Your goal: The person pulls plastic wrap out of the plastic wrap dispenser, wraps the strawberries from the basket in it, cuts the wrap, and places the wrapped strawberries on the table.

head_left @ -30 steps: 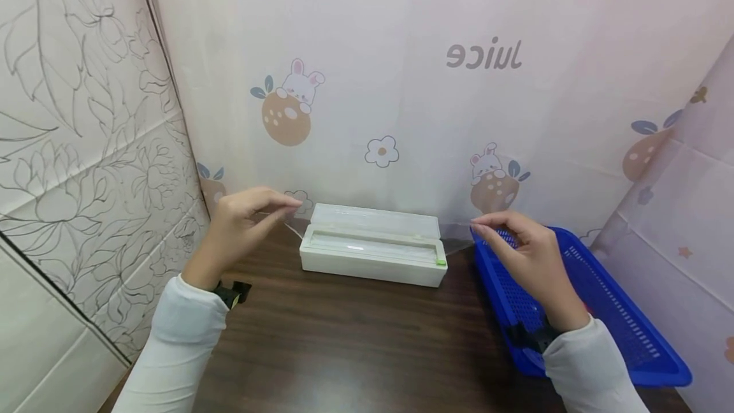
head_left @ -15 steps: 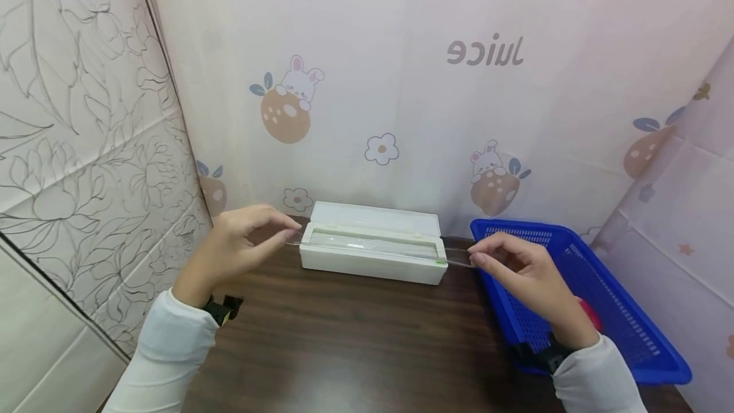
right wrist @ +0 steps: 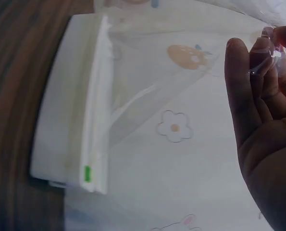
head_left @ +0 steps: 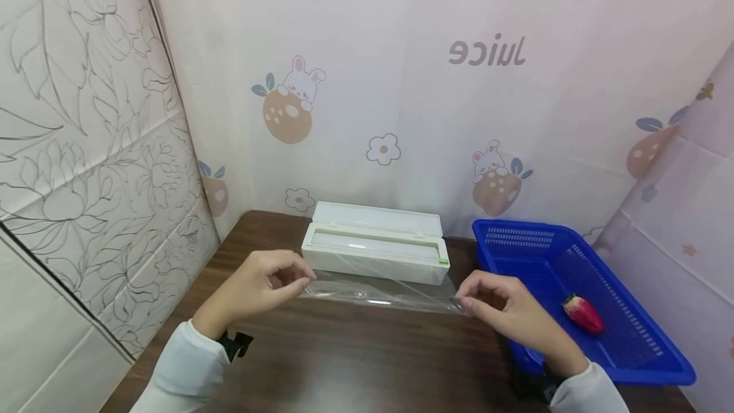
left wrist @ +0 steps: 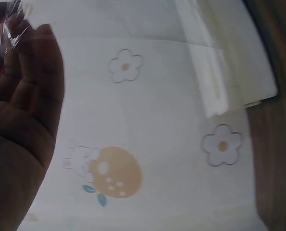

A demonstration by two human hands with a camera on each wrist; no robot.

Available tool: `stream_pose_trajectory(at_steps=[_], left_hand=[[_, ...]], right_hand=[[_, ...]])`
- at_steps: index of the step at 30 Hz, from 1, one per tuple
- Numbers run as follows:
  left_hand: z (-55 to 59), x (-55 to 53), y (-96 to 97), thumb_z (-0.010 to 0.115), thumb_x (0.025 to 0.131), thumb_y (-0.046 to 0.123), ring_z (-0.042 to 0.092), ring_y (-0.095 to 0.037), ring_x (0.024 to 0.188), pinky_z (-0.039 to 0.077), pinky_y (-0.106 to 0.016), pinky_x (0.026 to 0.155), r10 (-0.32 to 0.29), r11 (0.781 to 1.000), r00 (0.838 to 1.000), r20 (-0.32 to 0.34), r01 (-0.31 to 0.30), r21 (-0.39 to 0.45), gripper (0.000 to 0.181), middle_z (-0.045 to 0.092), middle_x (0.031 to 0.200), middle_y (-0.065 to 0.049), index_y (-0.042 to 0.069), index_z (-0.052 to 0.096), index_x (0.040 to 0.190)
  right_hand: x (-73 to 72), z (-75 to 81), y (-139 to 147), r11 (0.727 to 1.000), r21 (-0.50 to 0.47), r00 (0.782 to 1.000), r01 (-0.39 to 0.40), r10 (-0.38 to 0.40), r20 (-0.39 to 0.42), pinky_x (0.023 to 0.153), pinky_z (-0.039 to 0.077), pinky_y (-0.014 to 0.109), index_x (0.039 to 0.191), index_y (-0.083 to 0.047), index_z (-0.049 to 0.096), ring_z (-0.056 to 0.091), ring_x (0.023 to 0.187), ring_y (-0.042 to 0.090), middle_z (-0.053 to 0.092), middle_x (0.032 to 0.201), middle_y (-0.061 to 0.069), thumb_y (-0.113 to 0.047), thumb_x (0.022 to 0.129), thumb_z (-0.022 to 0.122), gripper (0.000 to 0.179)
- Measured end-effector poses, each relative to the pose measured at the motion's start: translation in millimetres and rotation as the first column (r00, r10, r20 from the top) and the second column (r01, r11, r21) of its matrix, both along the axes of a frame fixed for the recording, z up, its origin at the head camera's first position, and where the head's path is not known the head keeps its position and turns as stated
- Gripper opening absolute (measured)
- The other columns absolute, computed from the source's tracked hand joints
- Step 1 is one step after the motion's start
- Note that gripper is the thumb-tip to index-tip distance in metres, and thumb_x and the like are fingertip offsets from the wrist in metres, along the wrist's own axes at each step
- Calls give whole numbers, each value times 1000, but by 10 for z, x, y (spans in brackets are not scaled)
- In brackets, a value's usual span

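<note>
A clear sheet of plastic wrap (head_left: 373, 290) stretches out over the front of a white wrap dispenser box (head_left: 367, 266). The box's lid (head_left: 375, 218) stands raised at the back, and a small green slider (head_left: 443, 261) sits at its right end. My left hand (head_left: 266, 285) pinches the left corner of the film between thumb and fingers. At the opposite corner my right hand (head_left: 507, 311) pinches the film too. In the right wrist view the film (right wrist: 138, 101) runs in creased folds from the box toward the fingers.
On the right stands a blue plastic basket (head_left: 625, 298) with a red strawberry-like piece (head_left: 583, 314) inside. A patterned curtain (head_left: 413, 94) hangs behind the brown wooden table (head_left: 344, 355), and a flower-lined panel (head_left: 103, 113) is at the left.
Both hands have come down and toward me, drawing the film out over the box's front. As the right arm moved, the red piece in the basket came into full view.
</note>
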State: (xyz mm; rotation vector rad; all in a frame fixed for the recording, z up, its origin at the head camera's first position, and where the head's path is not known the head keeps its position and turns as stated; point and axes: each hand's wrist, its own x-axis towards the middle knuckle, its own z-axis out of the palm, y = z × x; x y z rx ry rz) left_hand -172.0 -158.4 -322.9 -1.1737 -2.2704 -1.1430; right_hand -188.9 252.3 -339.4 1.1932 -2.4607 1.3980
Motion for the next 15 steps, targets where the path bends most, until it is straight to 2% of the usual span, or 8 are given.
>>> stream_pose_trajectory(at_steps=[4,7,9,12,15], left_hand=[[-226,6,-22,67,81,-1,56,-7,61,52,-24,47,-4,999,991,134,9,-38,15,64,71,2,12,66,88],[-455,-30,-49,66,84,4,54,-6,59,52,-26,48,-14,997,968,249,32,-71,10,64,70,2,12,67,89],[-627,-77,-65,65,86,8,52,-4,57,51,-24,48,-33,994,952,303,61,-86,7,63,68,3,13,67,90],[-854,-144,-76,63,89,17,47,-1,53,47,-20,45,-63,989,939,339,105,-106,5,59,61,6,18,67,92],[-1010,-184,-79,62,90,25,48,0,49,42,-16,44,-69,984,924,376,126,-128,7,56,55,8,21,67,94]], right_hand=[[16,-200,-22,998,63,999,-12,9,52,50,49,25,93,-18,63,55,65,11,61,75,-2,-4,88,61,15],[17,-349,-33,994,93,996,-60,53,78,54,49,25,92,-18,62,55,67,11,60,76,-4,-9,90,60,10],[15,-445,-41,988,95,989,-121,112,92,57,50,26,92,-16,62,56,69,11,60,77,-2,-8,90,59,8],[17,-571,-64,976,111,978,-188,176,116,61,52,26,91,-17,61,56,73,10,60,79,-3,-9,90,59,8],[29,-693,-84,964,123,967,-237,221,127,63,53,25,91,-18,61,57,75,8,60,80,-5,-8,89,60,10]])
